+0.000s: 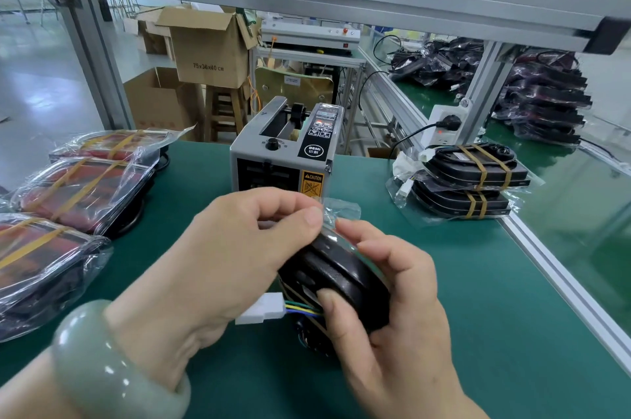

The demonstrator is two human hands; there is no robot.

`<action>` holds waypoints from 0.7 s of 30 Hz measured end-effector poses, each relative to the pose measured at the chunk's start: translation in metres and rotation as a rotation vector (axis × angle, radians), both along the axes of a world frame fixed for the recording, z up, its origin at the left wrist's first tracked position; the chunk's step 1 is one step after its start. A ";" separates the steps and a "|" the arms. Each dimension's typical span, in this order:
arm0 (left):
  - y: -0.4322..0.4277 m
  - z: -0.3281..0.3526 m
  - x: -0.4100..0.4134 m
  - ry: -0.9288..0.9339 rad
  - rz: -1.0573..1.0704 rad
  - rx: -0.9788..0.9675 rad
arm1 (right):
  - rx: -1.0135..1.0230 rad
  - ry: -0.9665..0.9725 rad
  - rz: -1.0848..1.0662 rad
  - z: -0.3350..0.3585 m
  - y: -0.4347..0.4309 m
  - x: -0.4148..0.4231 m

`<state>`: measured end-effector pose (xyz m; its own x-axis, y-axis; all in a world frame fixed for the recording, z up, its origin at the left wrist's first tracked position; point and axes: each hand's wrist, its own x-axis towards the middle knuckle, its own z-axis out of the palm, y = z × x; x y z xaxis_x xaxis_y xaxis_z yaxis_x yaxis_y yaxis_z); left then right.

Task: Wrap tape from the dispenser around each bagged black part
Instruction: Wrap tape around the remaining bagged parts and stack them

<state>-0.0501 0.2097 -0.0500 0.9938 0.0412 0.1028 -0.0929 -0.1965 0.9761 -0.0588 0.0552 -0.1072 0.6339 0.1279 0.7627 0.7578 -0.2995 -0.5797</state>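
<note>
Low in the centre of the frame, both hands hold one bagged black part (341,276) just above the green mat (495,316). The right hand (399,326) grips it, thumb pressed flat on the near face and fingers curled over the far edge. The left hand (239,247), with a pale green bangle (102,364) on its wrist, pinches a clear flap (345,208) at the top of the part between thumb and fingertips. Whether that flap is bag or tape is hard to tell. A white connector (261,312) on coloured wires sticks out to the left below the part. The tape dispenser (273,159) stands on the mat just behind the hands. At mid-right lies a stack of two taped parts (474,176). Along the left edge lie three more taped bags (78,186) with red showing inside.
</note>
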 end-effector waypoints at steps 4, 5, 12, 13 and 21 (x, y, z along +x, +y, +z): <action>0.007 0.002 0.005 -0.130 -0.012 0.158 | 0.001 0.021 -0.004 -0.002 -0.002 0.000; 0.009 0.007 0.004 -0.200 -0.064 0.248 | 0.000 0.023 -0.003 -0.001 -0.003 0.001; 0.025 0.026 0.022 -0.325 -0.355 0.571 | 0.006 0.096 0.176 -0.004 -0.013 0.008; 0.028 0.023 0.024 -0.328 -0.350 0.546 | -0.012 0.139 0.194 -0.007 -0.018 0.008; 0.040 -0.011 0.021 -0.191 -0.157 0.067 | -0.357 0.290 0.128 0.022 -0.038 0.020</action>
<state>-0.0294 0.2500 -0.0612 0.9497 -0.1257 0.2869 -0.3091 -0.2290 0.9230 -0.0386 0.0168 -0.0848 0.7763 0.4411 0.4504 0.6237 -0.4334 -0.6505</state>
